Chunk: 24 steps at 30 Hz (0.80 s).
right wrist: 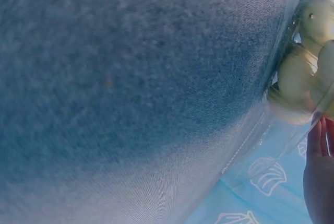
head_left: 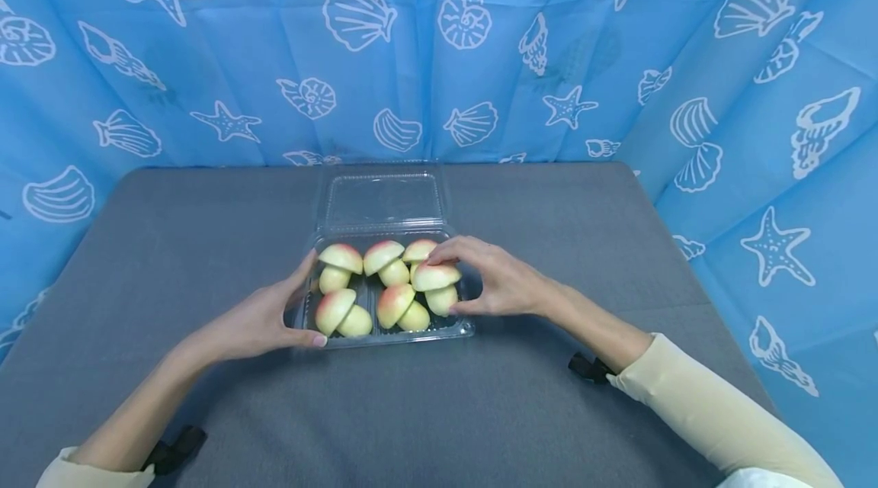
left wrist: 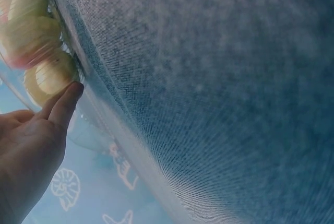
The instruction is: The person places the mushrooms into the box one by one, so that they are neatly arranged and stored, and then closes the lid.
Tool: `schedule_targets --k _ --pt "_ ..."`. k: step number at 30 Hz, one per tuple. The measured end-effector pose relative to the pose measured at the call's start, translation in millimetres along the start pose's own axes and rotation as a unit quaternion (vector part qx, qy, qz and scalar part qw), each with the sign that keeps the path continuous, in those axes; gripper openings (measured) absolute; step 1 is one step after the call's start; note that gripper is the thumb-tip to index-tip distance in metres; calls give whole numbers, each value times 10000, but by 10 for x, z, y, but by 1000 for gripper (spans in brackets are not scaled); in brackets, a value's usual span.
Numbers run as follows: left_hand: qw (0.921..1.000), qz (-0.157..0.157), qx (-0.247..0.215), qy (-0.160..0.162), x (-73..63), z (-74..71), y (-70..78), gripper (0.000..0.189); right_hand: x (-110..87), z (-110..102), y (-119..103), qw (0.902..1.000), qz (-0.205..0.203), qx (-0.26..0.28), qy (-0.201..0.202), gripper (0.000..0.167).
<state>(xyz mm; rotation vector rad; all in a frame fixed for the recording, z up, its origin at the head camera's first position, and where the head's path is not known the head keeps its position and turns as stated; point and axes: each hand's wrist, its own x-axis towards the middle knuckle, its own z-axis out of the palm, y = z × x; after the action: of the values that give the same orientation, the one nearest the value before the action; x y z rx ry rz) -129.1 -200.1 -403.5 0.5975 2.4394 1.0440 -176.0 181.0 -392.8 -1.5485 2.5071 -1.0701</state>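
Observation:
A clear plastic clamshell box [head_left: 449, 332] stands on the table with its lid [head_left: 384, 198] folded back. Inside are several pale yellow mushroom shapes with pink-tinged caps, among them one mushroom [head_left: 336, 310] at the front left. My right hand [head_left: 501, 278] pinches the mushroom [head_left: 441, 299] at the box's right end, fingers over its cap and thumb low by its stem. At the other end, my left hand [head_left: 264, 320] rests against the box's left side, thumb near the front corner. Its fairly straight fingers [left wrist: 65, 106] touch the clear wall in the left wrist view.
A grey cloth covers the table [head_left: 439, 412]. Behind and beside it hangs a blue curtain [head_left: 425, 53] with white shells and starfish, close to the table's back edge. Dark bands [head_left: 177, 450] sit at both wrists.

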Motion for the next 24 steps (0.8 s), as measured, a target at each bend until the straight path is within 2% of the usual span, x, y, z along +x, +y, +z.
schedule_targets --k 11,24 --pt "10000 48 19 -1 -16 -17 17 125 -38 6 -22 9999 144 40 -82 65" --pt "10000 5 -8 -11 -8 -9 15 126 37 -47 -54 9972 143 655 335 57"
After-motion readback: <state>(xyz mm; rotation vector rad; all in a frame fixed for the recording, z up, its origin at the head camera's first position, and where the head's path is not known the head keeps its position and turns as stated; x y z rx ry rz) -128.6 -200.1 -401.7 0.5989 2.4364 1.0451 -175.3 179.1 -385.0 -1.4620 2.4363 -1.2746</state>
